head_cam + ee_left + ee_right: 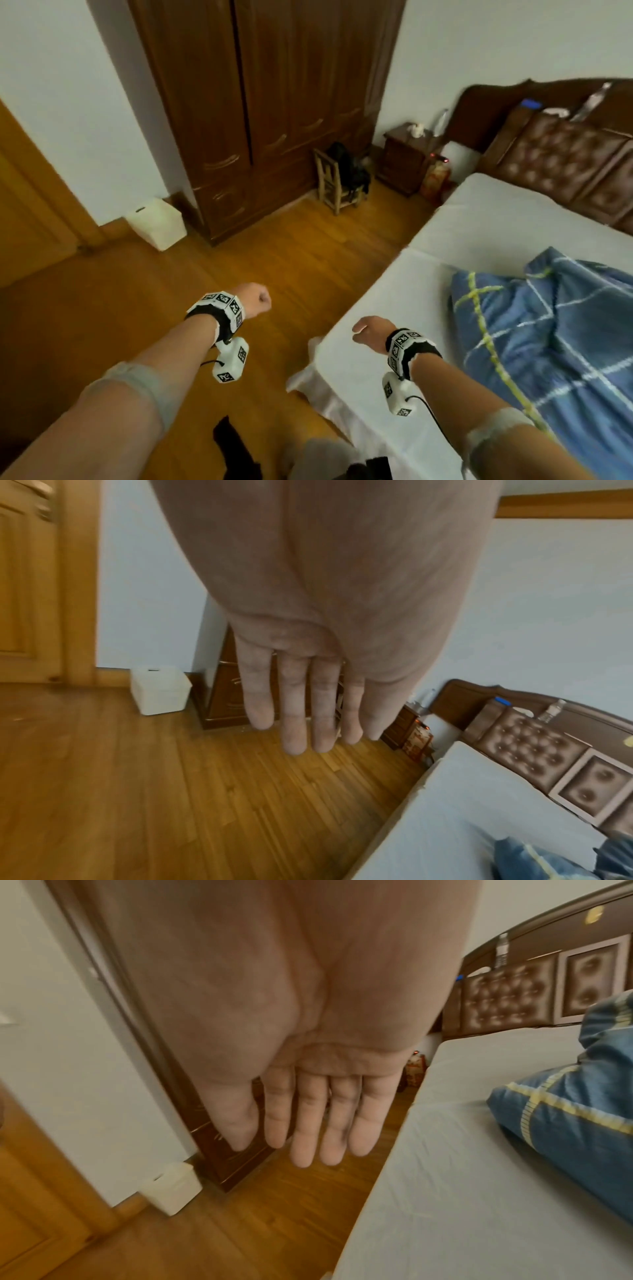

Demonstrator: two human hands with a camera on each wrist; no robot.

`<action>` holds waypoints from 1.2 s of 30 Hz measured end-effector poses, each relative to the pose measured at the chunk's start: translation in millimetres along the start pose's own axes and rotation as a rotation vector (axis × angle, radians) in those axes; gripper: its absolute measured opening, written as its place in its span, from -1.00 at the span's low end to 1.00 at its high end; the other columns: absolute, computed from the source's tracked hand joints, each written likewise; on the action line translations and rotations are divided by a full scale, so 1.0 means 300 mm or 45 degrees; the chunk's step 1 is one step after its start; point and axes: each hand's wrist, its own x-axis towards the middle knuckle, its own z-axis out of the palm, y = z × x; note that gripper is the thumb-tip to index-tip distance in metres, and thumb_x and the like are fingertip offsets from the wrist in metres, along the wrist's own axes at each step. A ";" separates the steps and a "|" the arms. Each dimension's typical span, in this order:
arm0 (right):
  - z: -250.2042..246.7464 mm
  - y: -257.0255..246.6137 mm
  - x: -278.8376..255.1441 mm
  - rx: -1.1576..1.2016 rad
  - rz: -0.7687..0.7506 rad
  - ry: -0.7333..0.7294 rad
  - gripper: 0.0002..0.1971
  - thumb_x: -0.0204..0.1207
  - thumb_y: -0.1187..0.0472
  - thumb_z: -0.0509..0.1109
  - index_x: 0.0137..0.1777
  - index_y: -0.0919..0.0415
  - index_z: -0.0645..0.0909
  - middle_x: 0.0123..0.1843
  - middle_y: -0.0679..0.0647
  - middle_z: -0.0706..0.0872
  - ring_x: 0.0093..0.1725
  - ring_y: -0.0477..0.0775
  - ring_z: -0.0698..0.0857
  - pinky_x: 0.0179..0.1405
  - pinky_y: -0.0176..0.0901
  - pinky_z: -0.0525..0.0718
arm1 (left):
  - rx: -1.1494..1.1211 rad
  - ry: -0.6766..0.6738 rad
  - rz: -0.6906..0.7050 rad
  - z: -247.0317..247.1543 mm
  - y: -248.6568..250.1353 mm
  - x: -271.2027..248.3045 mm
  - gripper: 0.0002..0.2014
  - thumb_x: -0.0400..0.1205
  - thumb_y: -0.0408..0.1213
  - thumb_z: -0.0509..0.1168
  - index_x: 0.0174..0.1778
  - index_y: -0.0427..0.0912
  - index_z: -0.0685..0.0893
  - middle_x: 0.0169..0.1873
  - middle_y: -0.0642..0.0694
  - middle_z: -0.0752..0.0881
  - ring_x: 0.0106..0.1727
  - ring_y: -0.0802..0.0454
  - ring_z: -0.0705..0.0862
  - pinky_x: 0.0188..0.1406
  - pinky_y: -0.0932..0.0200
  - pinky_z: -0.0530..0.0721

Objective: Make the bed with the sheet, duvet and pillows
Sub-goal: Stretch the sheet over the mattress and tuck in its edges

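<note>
on the bed, right of frame: the duvet [548, 342], blue with white and yellow check lines, lies bunched on the white sheet [479, 233].
duvet axis: its bulk runs along the bed from the near end toward the headboard [561, 164]; a rumpled corner points at the headboard.
sheet: spread flat over the mattress, bare between duvet and headboard; a loose corner [308, 373] hangs off the near bed edge.
bed edge: runs diagonally from the near corner up toward the nightstand [407, 161].
left hand [255, 301]: over the wooden floor [171, 325], holding nothing; the left wrist view shows the fingers [294, 710] straight and together.
right hand [371, 332]: above the sheet's near edge, holding nothing; fingers [308, 1123] straight.
open room: bare floor lies beside the bed's long side.
around: a dark wardrobe [260, 102] against the wall, a white bin [157, 222] beside it, a small wooden chair [337, 185] with dark items between wardrobe and nightstand.
near the feet: dark cloth [236, 448] on the floor.
</note>
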 end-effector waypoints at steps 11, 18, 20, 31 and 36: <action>-0.371 -0.555 0.917 0.115 -0.022 -0.080 -0.66 0.65 0.11 0.33 0.39 0.07 0.65 0.37 0.05 0.69 0.33 0.12 0.65 0.35 0.01 0.62 | 0.170 -0.051 -0.016 -0.662 -0.302 0.807 -0.86 0.68 -0.12 0.29 0.11 0.01 0.67 0.04 0.07 0.71 0.04 0.08 0.66 -0.01 0.18 0.59; -0.844 -0.824 1.327 0.144 -0.134 -0.008 -0.71 0.58 0.03 0.37 0.28 0.00 0.67 0.28 0.00 0.70 0.28 0.09 0.66 0.28 -0.02 0.65 | 0.134 -0.104 -0.051 -1.022 -0.376 1.356 -0.88 0.67 -0.08 0.30 0.07 0.07 0.67 0.08 0.06 0.70 0.12 0.03 0.66 0.14 0.06 0.65; -0.977 -0.799 1.457 0.164 -0.087 0.071 -0.69 0.60 0.03 0.35 0.31 0.02 0.67 0.28 0.00 0.70 0.28 0.08 0.66 0.28 -0.04 0.64 | 0.156 -0.127 0.013 -1.098 -0.326 1.569 -0.89 0.68 -0.08 0.29 0.06 0.06 0.67 0.07 0.06 0.71 0.09 0.04 0.67 0.08 0.09 0.65; -1.460 -0.300 1.778 0.572 0.726 0.385 -0.73 0.60 0.08 0.32 0.22 0.10 0.71 0.24 0.05 0.75 0.24 0.13 0.71 0.25 -0.12 0.63 | 0.496 -0.344 0.692 -1.369 0.524 2.735 -0.90 0.63 -0.09 0.31 -0.11 0.04 0.72 -0.09 0.02 0.77 -0.07 0.02 0.72 -0.07 0.13 0.68; -1.543 -0.057 1.766 0.807 1.012 0.463 -0.75 0.56 0.06 0.39 0.16 0.08 0.76 0.16 0.06 0.79 0.19 0.12 0.74 0.19 -0.16 0.64 | 0.738 -0.423 1.044 -1.307 1.068 3.015 -0.88 0.65 -0.10 0.27 -0.07 0.05 0.71 -0.12 0.12 0.72 -0.12 0.08 0.68 -0.29 0.22 0.57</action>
